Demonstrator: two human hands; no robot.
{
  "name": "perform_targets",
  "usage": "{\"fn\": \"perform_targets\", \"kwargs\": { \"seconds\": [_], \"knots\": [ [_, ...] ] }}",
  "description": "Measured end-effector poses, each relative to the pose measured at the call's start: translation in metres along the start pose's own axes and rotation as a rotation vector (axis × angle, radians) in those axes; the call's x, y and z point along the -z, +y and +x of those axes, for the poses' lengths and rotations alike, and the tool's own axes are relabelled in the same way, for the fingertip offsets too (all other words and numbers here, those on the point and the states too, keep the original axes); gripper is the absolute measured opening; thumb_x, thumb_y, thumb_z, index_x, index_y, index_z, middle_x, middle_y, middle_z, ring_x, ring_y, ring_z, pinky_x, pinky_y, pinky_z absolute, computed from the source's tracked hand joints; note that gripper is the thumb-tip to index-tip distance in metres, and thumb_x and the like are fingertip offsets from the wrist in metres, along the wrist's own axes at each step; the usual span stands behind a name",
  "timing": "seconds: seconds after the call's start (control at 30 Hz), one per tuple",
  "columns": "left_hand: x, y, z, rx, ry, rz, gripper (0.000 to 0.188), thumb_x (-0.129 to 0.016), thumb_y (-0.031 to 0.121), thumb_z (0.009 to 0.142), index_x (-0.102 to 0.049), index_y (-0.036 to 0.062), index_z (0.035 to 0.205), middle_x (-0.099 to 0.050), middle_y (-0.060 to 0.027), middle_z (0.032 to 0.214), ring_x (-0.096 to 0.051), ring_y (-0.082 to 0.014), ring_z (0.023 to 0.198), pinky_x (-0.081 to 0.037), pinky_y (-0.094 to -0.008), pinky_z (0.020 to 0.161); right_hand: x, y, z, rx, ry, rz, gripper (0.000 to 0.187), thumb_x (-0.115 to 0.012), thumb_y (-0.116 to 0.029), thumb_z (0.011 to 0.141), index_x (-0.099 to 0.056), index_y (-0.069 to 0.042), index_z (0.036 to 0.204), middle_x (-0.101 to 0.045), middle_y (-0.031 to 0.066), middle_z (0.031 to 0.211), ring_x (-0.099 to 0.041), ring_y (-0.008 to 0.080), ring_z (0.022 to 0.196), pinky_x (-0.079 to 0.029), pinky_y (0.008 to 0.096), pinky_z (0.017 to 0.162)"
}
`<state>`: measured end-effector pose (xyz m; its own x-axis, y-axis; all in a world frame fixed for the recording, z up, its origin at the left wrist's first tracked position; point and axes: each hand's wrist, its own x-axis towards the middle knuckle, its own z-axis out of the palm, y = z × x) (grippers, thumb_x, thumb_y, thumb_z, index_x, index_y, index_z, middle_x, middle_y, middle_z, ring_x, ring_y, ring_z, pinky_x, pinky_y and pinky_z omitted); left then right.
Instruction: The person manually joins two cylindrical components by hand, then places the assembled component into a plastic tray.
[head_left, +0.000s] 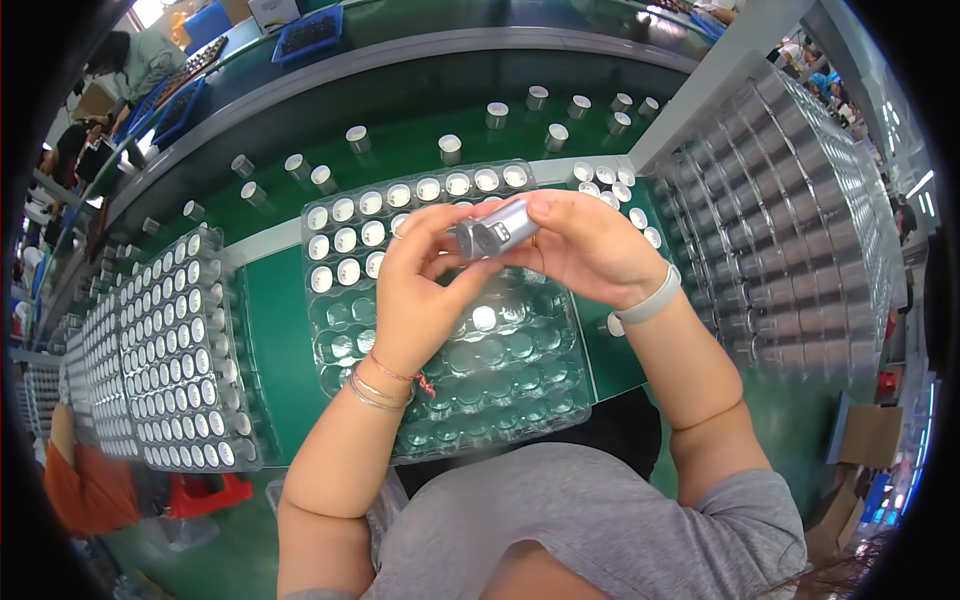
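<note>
In front of me, above a clear plastic tray (540,350), both hands are raised and closed on small silver metal cylinders (508,226). At least two lie side by side, tilted, with dark round ends turned to the left. My left hand (415,285) pinches their left ends between thumb and fingers. My right hand (592,240) grips the other ends, its thumb along the top; the fingers behind are partly hidden. Under the hands, the tray's far rows hold white-topped cylinders (371,203), while its near pockets show bare, shiny plastic.
Silver cylinders (450,149) stand scattered along a green conveyor belt (405,110) beyond the tray. Several more (640,217) sit beside the tray at right. Filled trays (170,360) stand at left, and a tall stack of clear trays (790,220) rises at right.
</note>
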<state>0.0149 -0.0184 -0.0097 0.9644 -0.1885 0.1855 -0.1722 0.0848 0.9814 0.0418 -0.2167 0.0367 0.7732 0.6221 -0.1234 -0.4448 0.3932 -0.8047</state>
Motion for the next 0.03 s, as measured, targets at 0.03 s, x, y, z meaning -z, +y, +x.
{"fn": "perform_targets", "kwargs": {
  "seconds": [0.03],
  "knots": [
    [0.0015,-0.0031,-0.0003,-0.027,-0.102,0.115,0.071,-0.075,-0.001,0.077,-0.041,0.0090,0.138,-0.046,-0.0093,0.132,-0.057,-0.0200,0.110,-0.055,-0.0283,0.086,0.0038,0.0038,-0.0033,0.013,-0.024,-0.031,0.046,-0.056,-0.035,0.096,-0.058,0.002,0.124,-0.060,0.0125,0.127,-0.057,0.0226,0.115,-0.044,0.0387,0.102]
  ]
}}
